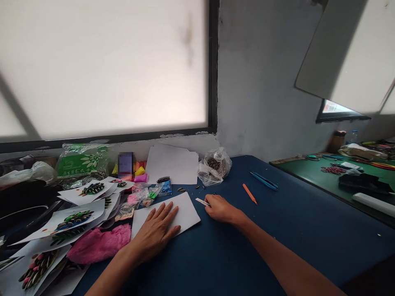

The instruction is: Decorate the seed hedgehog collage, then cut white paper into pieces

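1. On the white sheet (189, 211), itself on the blue tabletop (203, 263), the left hand (162, 226) lies flat.
2. Just right of the sheet, apart from the left, the right hand (220, 209) pinches a thin white strip (201, 201).
3. Farther right of the sheet lie an orange pen-like tool (249, 194) and blue tweezers (264, 181).

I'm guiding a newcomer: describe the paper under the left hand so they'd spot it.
On the blue table, find the pink cloth. Right of it lies a white paper. Unlike the decorated papers and the sheets by the wall, it sits under the left hand.
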Demonstrator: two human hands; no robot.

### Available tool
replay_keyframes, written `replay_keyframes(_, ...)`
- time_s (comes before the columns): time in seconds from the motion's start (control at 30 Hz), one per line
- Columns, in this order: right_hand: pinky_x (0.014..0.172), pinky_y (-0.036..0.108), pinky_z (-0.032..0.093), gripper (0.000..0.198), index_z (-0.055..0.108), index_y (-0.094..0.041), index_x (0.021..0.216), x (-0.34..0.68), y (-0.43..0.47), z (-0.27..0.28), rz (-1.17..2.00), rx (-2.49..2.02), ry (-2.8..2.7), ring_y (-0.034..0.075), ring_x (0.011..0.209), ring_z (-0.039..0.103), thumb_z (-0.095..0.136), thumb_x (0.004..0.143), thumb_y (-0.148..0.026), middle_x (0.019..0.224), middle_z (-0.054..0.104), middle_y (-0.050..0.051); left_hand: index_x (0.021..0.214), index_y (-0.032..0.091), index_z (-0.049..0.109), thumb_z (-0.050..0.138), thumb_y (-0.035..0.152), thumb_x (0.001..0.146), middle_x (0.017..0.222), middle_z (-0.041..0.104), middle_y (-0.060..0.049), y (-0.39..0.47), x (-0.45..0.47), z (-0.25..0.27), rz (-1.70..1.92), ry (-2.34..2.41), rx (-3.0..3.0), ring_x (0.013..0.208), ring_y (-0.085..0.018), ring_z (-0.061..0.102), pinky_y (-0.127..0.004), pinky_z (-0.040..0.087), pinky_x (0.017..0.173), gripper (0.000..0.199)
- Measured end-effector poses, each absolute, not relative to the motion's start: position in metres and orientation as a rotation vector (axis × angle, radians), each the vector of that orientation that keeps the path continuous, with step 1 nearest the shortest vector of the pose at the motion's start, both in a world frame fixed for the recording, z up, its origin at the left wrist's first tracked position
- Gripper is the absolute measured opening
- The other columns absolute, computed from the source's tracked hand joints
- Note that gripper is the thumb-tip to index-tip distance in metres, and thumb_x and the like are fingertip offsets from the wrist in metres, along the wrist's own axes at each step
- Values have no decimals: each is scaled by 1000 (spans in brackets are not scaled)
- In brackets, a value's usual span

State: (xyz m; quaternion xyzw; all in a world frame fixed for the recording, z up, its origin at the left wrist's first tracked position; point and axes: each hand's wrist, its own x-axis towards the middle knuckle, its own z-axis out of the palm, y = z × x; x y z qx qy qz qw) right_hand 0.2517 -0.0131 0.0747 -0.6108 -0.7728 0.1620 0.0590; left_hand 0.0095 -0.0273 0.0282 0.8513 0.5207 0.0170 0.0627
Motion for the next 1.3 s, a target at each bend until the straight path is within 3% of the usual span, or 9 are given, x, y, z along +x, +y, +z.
replay_keyframes(0.33, 65, 30, 38, 24, 65, -18, 104, 262, -30, 75, 286, -1920, -2427, 28, 88, 65, 43, 94, -20, 98, 69, 14, 150, 21, 25, 21, 63, 94, 157, 16, -11, -22, 20, 34, 30, 1640, 2526, 145, -31, 11, -52, 16, 115, 70)
replay_keyframes(0.57, 65, 27, 39, 16, 59, -18, 105, 271, -43, 67, 252, -1775, -2475, 21, 86, 64, 46, 96, -20, 101, 67, 8, 150, 23, 25, 23, 67, 92, 157, 17, -7, -25, 17, 32, 94, 1548, 2592, 145, -30, 11, -50, 14, 116, 73)
replay_keyframes(0.77, 65, 27, 38, 10, 61, -18, 96, 271, -50, 71, 251, -1713, -2525, 20, 87, 62, 52, 93, -17, 99, 63, 7, 148, 35, 26, 22, 61, 96, 158, 16, 0, -24, 30, 33, 119, 1444, 2653, 145, -29, 11, -50, 15, 116, 59)
replay_keyframes(1.07, 65, 27, 37, 11, 61, -19, 95, 272, -51, 74, 302, -1678, -2538, 19, 85, 61, 51, 93, -19, 98, 64, 6, 148, 34, 24, 20, 58, 97, 158, 15, -1, -20, 29, 22, 137, 1479, 2590, 145, -28, 10, -51, 15, 116, 57)
replay_keyframes(1.3, 66, 28, 37, 12, 62, -19, 97, 274, -51, 73, 278, -1684, -2577, 20, 87, 61, 50, 94, -19, 98, 64, 7, 146, 41, 27, 20, 55, 98, 158, 15, 3, -22, 32, 26, 93, 1491, 2553, 146, -28, 8, -53, 14, 115, 50)
